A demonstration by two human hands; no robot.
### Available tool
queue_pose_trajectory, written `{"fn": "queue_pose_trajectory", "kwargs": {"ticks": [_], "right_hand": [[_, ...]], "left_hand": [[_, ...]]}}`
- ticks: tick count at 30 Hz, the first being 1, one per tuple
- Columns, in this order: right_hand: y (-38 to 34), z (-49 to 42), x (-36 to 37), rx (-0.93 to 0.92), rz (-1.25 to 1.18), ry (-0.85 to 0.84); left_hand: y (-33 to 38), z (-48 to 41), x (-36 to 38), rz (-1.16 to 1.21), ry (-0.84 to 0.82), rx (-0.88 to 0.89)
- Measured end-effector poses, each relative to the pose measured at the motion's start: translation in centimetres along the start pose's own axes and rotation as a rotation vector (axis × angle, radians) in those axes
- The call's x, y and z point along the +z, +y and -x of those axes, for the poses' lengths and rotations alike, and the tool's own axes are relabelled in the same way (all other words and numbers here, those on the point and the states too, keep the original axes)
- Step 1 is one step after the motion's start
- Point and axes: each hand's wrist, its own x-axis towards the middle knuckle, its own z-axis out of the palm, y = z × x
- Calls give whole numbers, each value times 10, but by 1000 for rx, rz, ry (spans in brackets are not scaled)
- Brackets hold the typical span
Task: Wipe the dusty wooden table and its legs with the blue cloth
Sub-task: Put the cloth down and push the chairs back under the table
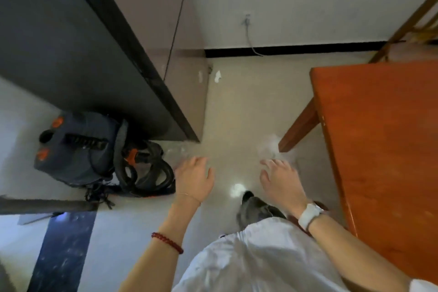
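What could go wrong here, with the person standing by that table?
No blue cloth shows in either hand: the left hand and right hand are both empty, so wiping cannot start yet. The backpack and its straps lie on the floor close by, a possible trip hazard. The table corner is near the right arm and could be bumped.

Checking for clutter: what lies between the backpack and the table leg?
In the head view, between backpack and table leg: bare floor, with left hand hovering above.
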Motion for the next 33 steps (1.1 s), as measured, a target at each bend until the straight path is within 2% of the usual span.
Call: {"fn": "queue_pose_trajectory", "kwargs": {"ticks": [5,10,16,19,26,30,33], "right_hand": [[10,-86,-17,142,-86,-1],[20,-198,-58,205,-177,-26],[37,-321,-136,284,-223,57],[46,-368,-163,342,-219,85],[85,-472,-201,584,-293,177],[110,-538,-239,811,-409,300],[123,-573,-271,898,-474,392]], "left_hand": [[35,-110,-11,-7,-69,156],[73,-230,-46,-54,-136,210],[139,-377,-106,-44,-71,311],[173,-433,-116,-44,-97,384],[257,-572,-127,-109,-216,645],[327,-666,-147,-171,-291,869],[380,-708,-161,-225,-343,1002]]}}
